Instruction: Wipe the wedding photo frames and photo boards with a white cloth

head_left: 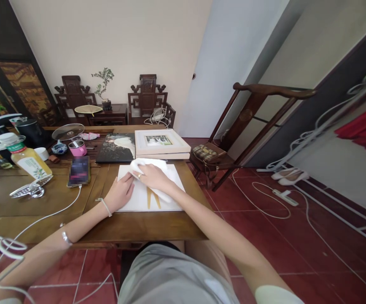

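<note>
At the near side, a strip of wood of the table (pixel 100 226) lies between its edge and the white board (pixel 129 204). This board, with a golden two-legged shape (pixel 149 198) on it, is close to the table's right edge. The left hand (pixel 121 192) rests at the board's left border, its fingers loosely bent, holding nothing visible. The right hand (pixel 151 175) lies over the white cloth (pixel 135 164) on the board; whether its fingers grasp or only press it, I cannot tell. More wood extends leftward to the phone (pixel 78 172). Just behind, the dark album (pixel 110 150) and white picture frame (pixel 157 140) limit the room. Beyond stands a carved armchair (pixel 148 101).
</note>
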`<state>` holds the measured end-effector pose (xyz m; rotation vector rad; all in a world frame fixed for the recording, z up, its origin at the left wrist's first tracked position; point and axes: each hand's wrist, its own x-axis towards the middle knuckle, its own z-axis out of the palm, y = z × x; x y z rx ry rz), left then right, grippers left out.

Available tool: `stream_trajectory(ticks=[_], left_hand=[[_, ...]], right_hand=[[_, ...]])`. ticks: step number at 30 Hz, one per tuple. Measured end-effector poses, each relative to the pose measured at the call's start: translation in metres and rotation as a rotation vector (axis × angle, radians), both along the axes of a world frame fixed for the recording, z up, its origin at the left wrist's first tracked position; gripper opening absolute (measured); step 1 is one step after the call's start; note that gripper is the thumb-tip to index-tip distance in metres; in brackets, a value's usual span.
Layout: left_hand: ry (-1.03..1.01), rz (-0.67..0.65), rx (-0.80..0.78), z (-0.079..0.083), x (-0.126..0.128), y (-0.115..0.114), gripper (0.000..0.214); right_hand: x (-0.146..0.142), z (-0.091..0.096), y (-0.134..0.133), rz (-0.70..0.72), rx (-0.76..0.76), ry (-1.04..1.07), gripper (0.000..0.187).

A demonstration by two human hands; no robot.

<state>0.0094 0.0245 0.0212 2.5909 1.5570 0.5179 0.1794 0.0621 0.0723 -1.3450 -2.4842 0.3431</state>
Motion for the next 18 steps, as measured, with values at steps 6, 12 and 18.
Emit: stream_trajectory(ticks=[6, 12, 18], left_hand=[[-0.028, -0.011, 0.025, -0.003, -0.003, 0.004, 0.032], [0.003, -0.011, -0.004, -0.002, -0.003, 0.003, 0.036], [0.002, 0.029, -0.035, -0.009, -0.003, 0.003, 0.039]], right_hand=[[-0.034, 0.012, 0.019, 0.164, -0.094, 0.157, 0.035], [-0.003, 0.006, 0.021, 0.015, -0.133, 0.156, 0.048], [0.076, -0.016, 0.023, -0.09, -0.086, 0.173, 0.043]])
